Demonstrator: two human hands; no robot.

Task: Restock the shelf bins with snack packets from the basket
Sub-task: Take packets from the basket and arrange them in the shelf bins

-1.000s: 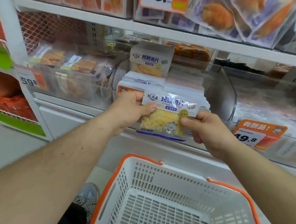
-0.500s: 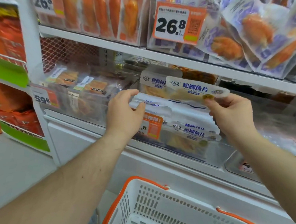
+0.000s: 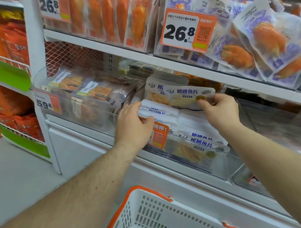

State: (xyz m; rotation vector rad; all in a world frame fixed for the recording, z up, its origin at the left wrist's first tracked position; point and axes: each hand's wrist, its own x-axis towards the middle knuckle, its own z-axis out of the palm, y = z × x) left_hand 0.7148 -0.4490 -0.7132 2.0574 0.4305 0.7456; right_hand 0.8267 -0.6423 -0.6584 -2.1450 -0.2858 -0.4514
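Over the clear plastic bin [image 3: 226, 169] on the middle shelf, our right hand [image 3: 221, 112] holds a flat, glossy cod fillet packet [image 3: 187, 96] in a pinching grip while our left hand [image 3: 134, 125] rests spread-fingered on the stacked white packets [image 3: 163, 111], above the slotted white basket [image 3: 158, 218].

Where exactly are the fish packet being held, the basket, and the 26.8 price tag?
fish packet [image 3: 184, 95]: head view, on its printed front.
basket [image 3: 148, 192]: head view, on its orange rim.
26.8 price tag [image 3: 178, 32]: head view, on the large black digits.
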